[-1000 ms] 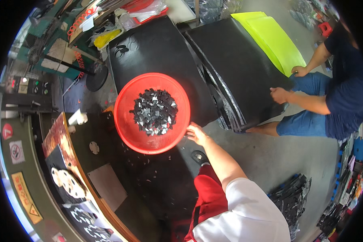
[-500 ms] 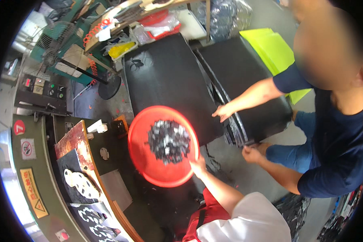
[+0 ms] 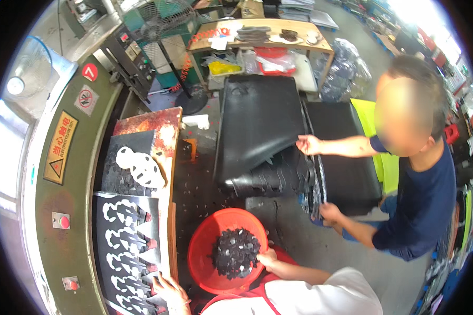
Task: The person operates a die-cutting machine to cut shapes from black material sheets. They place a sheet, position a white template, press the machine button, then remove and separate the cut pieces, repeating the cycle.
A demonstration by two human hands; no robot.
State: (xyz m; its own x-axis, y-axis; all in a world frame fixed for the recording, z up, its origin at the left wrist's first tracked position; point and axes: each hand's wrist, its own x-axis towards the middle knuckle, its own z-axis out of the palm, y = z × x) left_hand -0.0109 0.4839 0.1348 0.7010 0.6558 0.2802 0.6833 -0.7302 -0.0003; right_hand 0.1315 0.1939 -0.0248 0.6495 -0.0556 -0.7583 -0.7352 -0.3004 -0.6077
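Black sheets point(image 3: 257, 115) fill the upper centre of the frame; a tabletop point(image 3: 165, 128) bearing a cut sheet point(image 3: 104, 247) stretches down the left. At lower centre, your red basin point(image 3: 198, 257) holds dark scraps point(image 3: 236, 252). Your right hand point(image 3: 268, 259) has fingers pinching its rim; your left hand point(image 3: 172, 292), lower left, is at the tabletop's edge, fingers slightly spread.
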